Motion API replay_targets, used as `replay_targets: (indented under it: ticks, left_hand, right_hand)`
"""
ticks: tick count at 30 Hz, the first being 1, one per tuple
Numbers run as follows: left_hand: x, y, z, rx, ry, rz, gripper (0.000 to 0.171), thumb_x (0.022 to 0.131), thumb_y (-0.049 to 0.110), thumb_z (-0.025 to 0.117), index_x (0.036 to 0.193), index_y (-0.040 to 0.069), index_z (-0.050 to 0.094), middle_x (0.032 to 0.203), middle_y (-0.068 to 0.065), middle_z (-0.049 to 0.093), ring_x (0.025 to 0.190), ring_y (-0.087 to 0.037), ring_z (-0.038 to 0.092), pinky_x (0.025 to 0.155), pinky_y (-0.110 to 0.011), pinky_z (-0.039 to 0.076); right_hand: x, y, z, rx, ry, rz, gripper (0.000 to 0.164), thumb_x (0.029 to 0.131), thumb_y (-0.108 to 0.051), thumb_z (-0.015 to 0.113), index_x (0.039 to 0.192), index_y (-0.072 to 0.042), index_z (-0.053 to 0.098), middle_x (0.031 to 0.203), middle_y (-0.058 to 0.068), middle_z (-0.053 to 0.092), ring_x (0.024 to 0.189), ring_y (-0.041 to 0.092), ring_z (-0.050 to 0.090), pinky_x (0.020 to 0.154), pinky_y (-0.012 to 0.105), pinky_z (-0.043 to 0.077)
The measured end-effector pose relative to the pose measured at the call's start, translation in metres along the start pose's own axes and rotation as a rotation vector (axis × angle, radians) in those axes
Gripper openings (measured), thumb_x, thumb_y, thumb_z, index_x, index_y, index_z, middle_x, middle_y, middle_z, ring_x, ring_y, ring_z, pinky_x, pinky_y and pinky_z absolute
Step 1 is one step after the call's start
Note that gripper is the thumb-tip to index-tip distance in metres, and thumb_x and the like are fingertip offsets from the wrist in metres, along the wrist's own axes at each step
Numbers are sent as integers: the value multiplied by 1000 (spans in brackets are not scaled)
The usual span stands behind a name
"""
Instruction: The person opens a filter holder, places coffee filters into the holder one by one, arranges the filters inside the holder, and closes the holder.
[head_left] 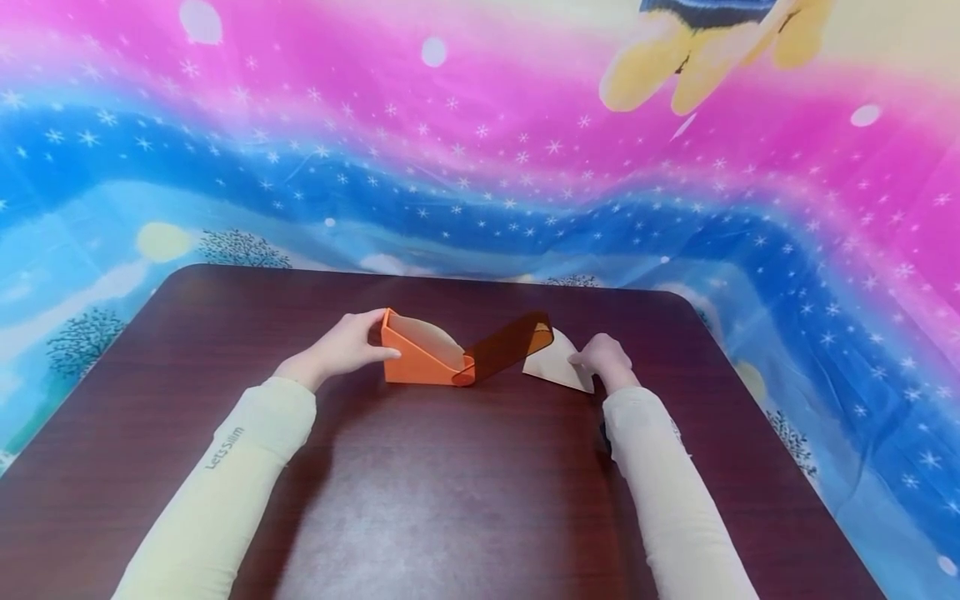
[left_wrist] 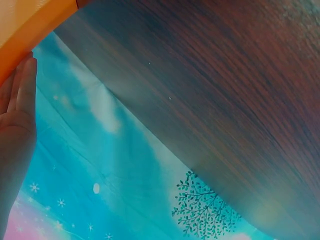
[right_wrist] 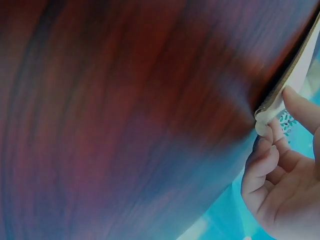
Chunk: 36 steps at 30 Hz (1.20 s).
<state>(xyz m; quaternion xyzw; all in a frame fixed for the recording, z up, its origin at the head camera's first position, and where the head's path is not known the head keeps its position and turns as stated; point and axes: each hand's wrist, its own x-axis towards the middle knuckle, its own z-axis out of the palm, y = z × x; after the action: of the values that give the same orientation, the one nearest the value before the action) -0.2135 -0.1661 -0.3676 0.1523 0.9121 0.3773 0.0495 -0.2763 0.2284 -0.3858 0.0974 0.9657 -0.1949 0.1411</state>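
Note:
An orange coffee filter box (head_left: 420,367) stands on the table, with a cream paper filter (head_left: 429,335) showing inside it. Its translucent brown lid (head_left: 510,346) is swung open to the right. My left hand (head_left: 348,342) holds the box's left end, thumb on the near side and fingers at the back; the left wrist view shows those fingers (left_wrist: 25,87) lying along the orange wall. Right of the lid, my right hand (head_left: 606,360) pinches the corner of a cream fan-shaped coffee filter stack (head_left: 557,362). In the right wrist view, thumb and fingers meet at the stack's edge (right_wrist: 290,82).
Both hands work over a dark wood-grain table (head_left: 420,492) with rounded far corners. A colourful printed cloth (head_left: 480,167) with snowflakes hangs behind the table and along its sides.

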Motion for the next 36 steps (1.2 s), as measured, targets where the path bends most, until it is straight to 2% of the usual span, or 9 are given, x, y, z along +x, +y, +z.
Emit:
replay_targets:
  ticks: [10,17,22,25,27,30,33,36]
  left_hand:
    - [0,-1,0,-5,-4,-9,51,82,22,72,125,9,50,117,-10,63,107,-26,58,96,-47,48]
    - [0,0,-1,15,1,3,52,82,21,72,126,7,50,117,-11,63,110,-28,57,98,-48,46]
    - [1,1,0,23,2,12,50,81,21,73,124,7,51,115,-10,64,108,-26,58,98,-47,46]
    - [1,1,0,18,0,15,49,81,21,73,123,7,52,114,-10,64,106,-26,59,96,-47,47]
    - [1,1,0,19,-1,16,49,81,21,73,123,7,52,114,-10,64,106,-25,59,96,-46,48]
    - [1,1,0,21,0,13,49,81,22,73,123,7,52,114,-9,64,106,-25,59,95,-46,48]
    - [0,2,0,15,-1,9,49,81,21,73,123,8,52,113,-9,65,105,-25,59,95,-46,49]
    - [0,1,0,10,0,6,49,81,20,73,123,8,52,114,-10,65,106,-26,59,95,-46,48]
  right_hand:
    - [3,3,-1,111,-41,21,23,88,-23,62,91,0,64,105,19,62,101,35,57,84,48,50]
    - [2,1,0,102,-18,41,23,87,-24,64,91,-1,64,106,19,63,98,33,59,80,45,51]
    - [3,2,0,163,-42,30,26,86,-18,63,100,3,62,114,23,58,104,35,56,86,45,50]
    - [4,4,0,190,-49,23,24,85,-17,64,98,4,62,103,20,61,98,33,57,85,45,50]
    - [3,4,-1,184,-40,22,20,84,-18,65,90,2,63,88,14,62,89,31,58,80,43,51]
    - [1,5,-2,167,-17,15,19,83,-20,66,77,-2,61,67,4,56,76,26,56,69,37,49]
    - [0,4,-2,126,21,10,21,83,-21,67,71,-4,61,61,1,55,71,24,54,60,32,46]
    - [-1,3,-2,79,61,16,19,82,-23,67,74,-5,65,68,3,61,74,24,57,56,30,44]
